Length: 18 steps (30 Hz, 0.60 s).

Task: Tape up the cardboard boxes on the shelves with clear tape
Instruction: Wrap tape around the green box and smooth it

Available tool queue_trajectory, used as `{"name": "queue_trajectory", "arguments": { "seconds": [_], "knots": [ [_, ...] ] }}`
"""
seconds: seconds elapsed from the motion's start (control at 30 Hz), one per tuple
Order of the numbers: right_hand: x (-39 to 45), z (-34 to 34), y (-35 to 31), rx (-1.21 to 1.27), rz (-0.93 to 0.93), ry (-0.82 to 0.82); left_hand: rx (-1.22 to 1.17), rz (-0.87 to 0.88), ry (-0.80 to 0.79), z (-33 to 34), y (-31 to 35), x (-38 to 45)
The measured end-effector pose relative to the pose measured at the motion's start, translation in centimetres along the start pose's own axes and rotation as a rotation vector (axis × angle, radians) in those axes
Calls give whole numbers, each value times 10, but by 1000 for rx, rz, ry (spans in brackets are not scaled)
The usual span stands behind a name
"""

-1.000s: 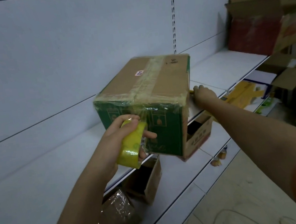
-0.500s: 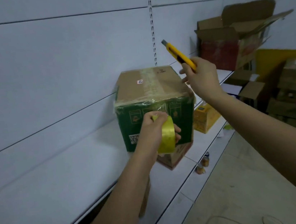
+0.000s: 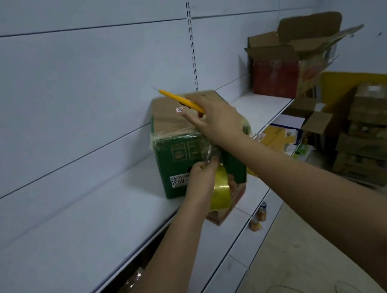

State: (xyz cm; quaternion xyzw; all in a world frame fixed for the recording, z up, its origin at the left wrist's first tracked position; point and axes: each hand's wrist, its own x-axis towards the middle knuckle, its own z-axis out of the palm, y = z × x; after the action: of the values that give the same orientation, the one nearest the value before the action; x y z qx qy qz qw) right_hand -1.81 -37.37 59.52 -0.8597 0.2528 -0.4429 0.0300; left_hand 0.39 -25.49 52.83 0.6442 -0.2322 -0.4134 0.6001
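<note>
A green-sided cardboard box [image 3: 176, 158] with a brown taped top stands on the white shelf [image 3: 79, 225]. My left hand [image 3: 200, 178] grips a yellowish roll of clear tape [image 3: 220, 188] against the box's front face; a strip runs from the roll up the front. My right hand [image 3: 218, 118] holds a yellow utility knife [image 3: 176, 98] over the box top, its blade end pointing up and left.
An open red-sided cardboard box [image 3: 291, 59] sits further right on the same shelf. Lower shelves hold another box [image 3: 223, 212], small bottles [image 3: 258, 219] and yellow cartons. Stacked cartons [image 3: 370, 135] stand on the floor at right. A cable lies on the floor.
My right hand picked up the yellow knife from beside the box and now brings it down over the box top. My left hand keeps the tape roll on the box's front.
</note>
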Motion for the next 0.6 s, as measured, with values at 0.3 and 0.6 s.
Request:
{"name": "queue_trajectory", "arguments": {
  "seconds": [0.3, 0.6],
  "knots": [
    [-74, -76, 54, -28, -238, -119, -183, 34, -94, -5, -8, 7],
    [-90, -91, 103, -262, -436, -411, -198, 46, -114, -18, -14, 23]
  ]
}}
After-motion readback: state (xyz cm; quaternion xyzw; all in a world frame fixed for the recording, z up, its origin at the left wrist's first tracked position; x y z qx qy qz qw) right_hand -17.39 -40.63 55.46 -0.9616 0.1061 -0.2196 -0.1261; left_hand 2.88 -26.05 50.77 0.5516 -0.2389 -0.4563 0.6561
